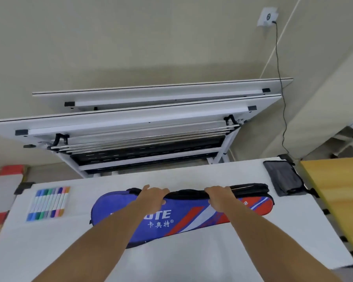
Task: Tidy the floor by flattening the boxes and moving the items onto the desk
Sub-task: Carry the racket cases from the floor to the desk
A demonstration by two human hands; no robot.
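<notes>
A long blue, red and white racket bag [183,218] lies across the middle of the white desk [192,257]. My left hand [152,195] grips its black upper edge near the left end. My right hand [220,197] grips the same edge further right. A clear pack of coloured marker pens [49,203] lies flat on the desk to the left of the bag. A dark grey pouch [283,178] rests at the desk's far right corner.
Folded white tables [151,119] lean against the wall behind the desk. A yellow wooden table [338,192] adjoins the desk on the right. Red and white boxes [0,190] sit on the floor at left. A black cable [281,94] hangs from a wall socket.
</notes>
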